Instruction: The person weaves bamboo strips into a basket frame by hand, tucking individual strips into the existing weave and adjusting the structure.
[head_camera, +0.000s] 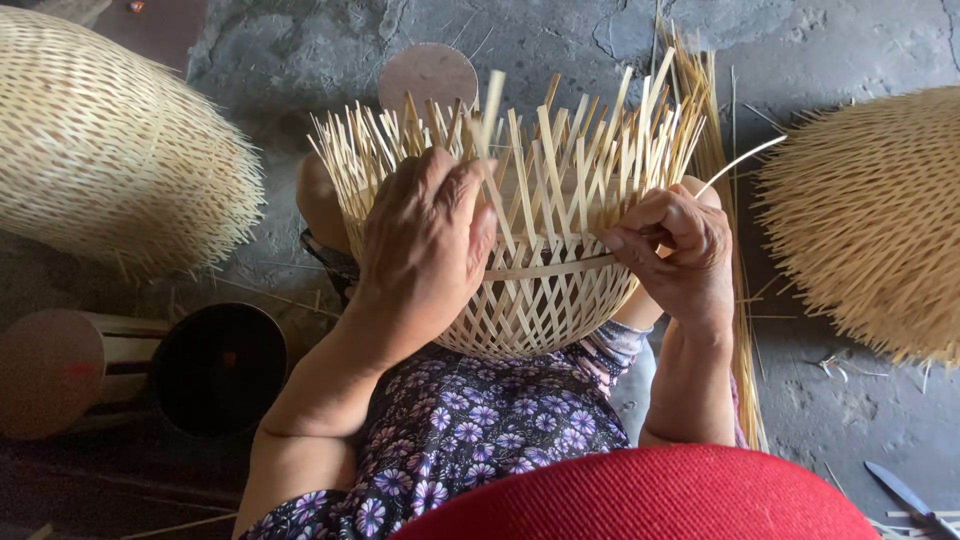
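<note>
A half-woven bamboo basket (545, 300) rests in my lap, its open lattice of pale strips ending in loose upright ends. My left hand (425, 240) lies over the basket's left side, fingers curled around several upright strips. My right hand (675, 250) pinches a thin horizontal bamboo strip (550, 268) at the basket's right rim; the strip runs across the lattice, and a loose tail (740, 162) sticks out to the right. My lap is covered by purple flowered cloth (470, 420).
Large woven bamboo baskets lie at the left (110, 150) and right (880, 220). A bundle of bamboo strips (745, 340) lies on the grey concrete floor (850, 420). A dark round container (220, 368) and wooden spool (60, 370) sit lower left. A knife (905, 495) lies lower right.
</note>
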